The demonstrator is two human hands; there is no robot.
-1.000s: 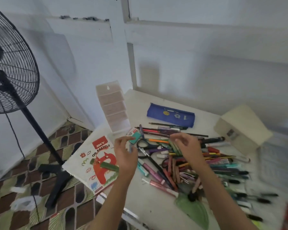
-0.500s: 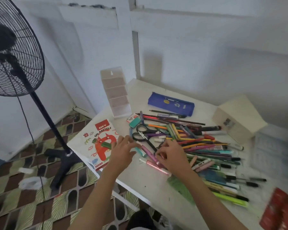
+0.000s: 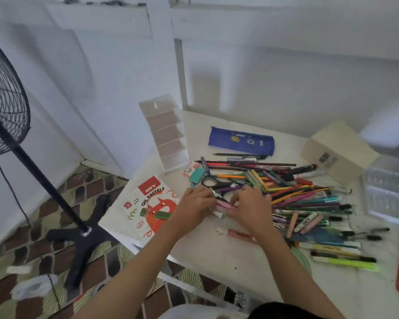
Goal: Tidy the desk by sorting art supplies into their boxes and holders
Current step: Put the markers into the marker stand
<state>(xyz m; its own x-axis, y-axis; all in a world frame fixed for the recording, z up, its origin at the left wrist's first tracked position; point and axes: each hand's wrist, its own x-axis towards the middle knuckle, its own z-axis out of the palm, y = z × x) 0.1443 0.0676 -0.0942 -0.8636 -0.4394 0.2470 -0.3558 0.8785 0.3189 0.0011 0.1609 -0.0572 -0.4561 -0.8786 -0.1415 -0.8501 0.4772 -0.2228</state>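
- Head view, mid-frame: your left hand (image 3: 195,204) and right hand (image 3: 251,208) now meet over the pink pastel sticks (image 3: 225,205) at the left edge of the pen pile (image 3: 304,199). A second ago they were apart, with the right one up over the pile's middle.
- Grip: both hands have fingers curled in, pinching the sticks from either end, nothing else held. Stick count: can't tell, fingers cover them.
- One loose pink stick (image 3: 240,233) lies on the desk (image 3: 228,261) just below your right wrist.
- The oil pastels box (image 3: 148,203) sits near, left of your left hand, lower-left of centre. The tiered clear holder (image 3: 165,137) is above it, the blue pencil case (image 3: 241,141) upper centre.
- Meaning: you've gone from rummaging to gathering pastels, and the box looks like the next stop. The pile is mostly unsorted, so the task is early.
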